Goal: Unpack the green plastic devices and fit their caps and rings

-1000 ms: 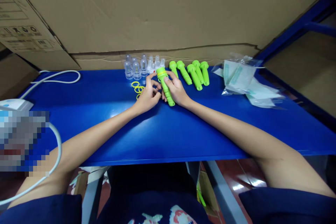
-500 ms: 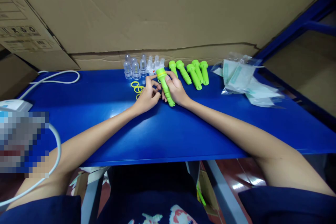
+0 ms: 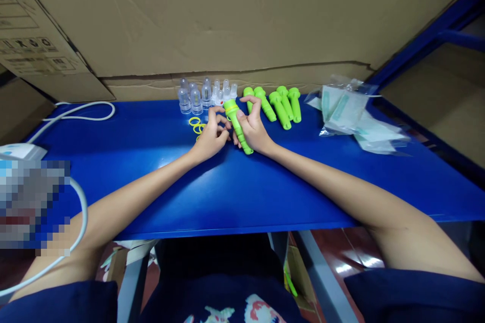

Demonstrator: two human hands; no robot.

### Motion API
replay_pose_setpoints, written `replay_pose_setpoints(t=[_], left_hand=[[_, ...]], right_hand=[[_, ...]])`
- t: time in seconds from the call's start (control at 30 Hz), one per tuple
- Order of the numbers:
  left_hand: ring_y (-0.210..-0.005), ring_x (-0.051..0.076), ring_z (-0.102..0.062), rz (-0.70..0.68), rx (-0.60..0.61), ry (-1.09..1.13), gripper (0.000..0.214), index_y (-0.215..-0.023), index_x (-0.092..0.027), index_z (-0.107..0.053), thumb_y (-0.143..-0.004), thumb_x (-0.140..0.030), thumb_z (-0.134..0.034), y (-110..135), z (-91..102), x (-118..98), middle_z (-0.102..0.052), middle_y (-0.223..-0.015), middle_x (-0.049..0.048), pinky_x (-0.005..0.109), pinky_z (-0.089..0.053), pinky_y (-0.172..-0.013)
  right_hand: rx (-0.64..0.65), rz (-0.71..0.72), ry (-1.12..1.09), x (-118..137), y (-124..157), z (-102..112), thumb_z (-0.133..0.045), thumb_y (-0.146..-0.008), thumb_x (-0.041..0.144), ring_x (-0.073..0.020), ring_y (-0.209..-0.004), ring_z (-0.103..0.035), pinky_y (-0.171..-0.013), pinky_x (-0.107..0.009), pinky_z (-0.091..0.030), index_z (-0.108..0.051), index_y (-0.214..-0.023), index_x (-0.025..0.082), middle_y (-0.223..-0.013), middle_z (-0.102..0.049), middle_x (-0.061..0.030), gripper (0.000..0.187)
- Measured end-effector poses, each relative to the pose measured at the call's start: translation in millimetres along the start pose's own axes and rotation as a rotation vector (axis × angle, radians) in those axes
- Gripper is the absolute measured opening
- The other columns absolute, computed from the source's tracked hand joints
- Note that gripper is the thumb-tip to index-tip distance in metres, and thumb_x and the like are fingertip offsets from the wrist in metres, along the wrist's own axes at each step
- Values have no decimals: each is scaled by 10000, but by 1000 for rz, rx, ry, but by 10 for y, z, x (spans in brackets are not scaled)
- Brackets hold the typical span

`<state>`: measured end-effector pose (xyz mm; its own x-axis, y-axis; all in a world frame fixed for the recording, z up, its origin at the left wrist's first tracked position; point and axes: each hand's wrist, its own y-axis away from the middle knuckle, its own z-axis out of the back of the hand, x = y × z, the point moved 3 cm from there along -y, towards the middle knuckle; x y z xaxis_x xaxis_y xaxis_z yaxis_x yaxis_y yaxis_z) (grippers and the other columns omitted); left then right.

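My right hand (image 3: 254, 128) is wrapped round a bright green tube-shaped handle (image 3: 241, 131), with its ribbed grip and small end hole tilted down toward me. The index finger is bent and raised away from the wide head. A yellow ring (image 3: 231, 109) circles the handle just below that head. My left hand (image 3: 212, 133) has its fingers curled but apart, the index fingertip touching the head's left side by the ring; its thumb stands clear of the handle. Several loose yellow rings (image 3: 194, 121) lie on the table, partly covered by my left hand.
Behind stand several clear plastic bulb-like parts (image 3: 196, 100) and smaller whitish ones (image 3: 226, 92). More green handles (image 3: 280, 110) lie to the right, then clear plastic bags (image 3: 344, 111). A white cable (image 3: 82, 202) crosses the left side of the blue table (image 3: 235, 197). Cardboard (image 3: 227, 20) walls the back.
My right index finger has lifted off the handle's head and bent upward. My left hand has shifted slightly left. The handle's head has tipped a little left.
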<state>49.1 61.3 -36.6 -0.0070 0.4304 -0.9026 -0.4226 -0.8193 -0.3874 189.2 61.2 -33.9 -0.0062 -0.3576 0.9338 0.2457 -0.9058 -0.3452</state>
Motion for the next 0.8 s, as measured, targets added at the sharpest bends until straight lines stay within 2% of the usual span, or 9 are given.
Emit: replay_pose_setpoints(t=[0.13,0.3,0.57,0.8], left_hand=[[-591,29,-614,1,-3,-26,514,-1191,-245,-277,-809,32,-482,2,-4,10,-480,-914,-62,195,-514,-616],[-611,28,-621,-31,6,-108,627,-1272,-240,-249,-775,53,-493,26,-37,-10,-465,-982,-32,183,-469,-571],[-633,31,-613,-72,52,-128,634,-1334,-250,-288,-807,34,-499,35,-44,-74,-475,-997,-7,169,-469,-573],[-612,33,-614,-43,22,-122,657,-1351,-241,-271,-804,43,-497,34,-52,-67,-466,-974,-17,178,-454,-556]], right_hand=[[53,21,9,4,-8,-18,-434,-996,649,-79,-383,-520,-299,-199,-409,-271,-1174,301,-750,-568,63,423],[40,30,-7,-16,-31,-16,-440,-999,632,-86,-369,-511,-280,-208,-408,-283,-1131,304,-732,-551,75,387],[31,57,21,-19,-28,-5,-413,-1015,620,-93,-375,-508,-297,-212,-429,-290,-1188,323,-688,-514,88,364],[48,47,-1,-40,-38,-1,-421,-1012,614,-94,-380,-509,-289,-210,-414,-305,-1166,313,-703,-535,80,358]])
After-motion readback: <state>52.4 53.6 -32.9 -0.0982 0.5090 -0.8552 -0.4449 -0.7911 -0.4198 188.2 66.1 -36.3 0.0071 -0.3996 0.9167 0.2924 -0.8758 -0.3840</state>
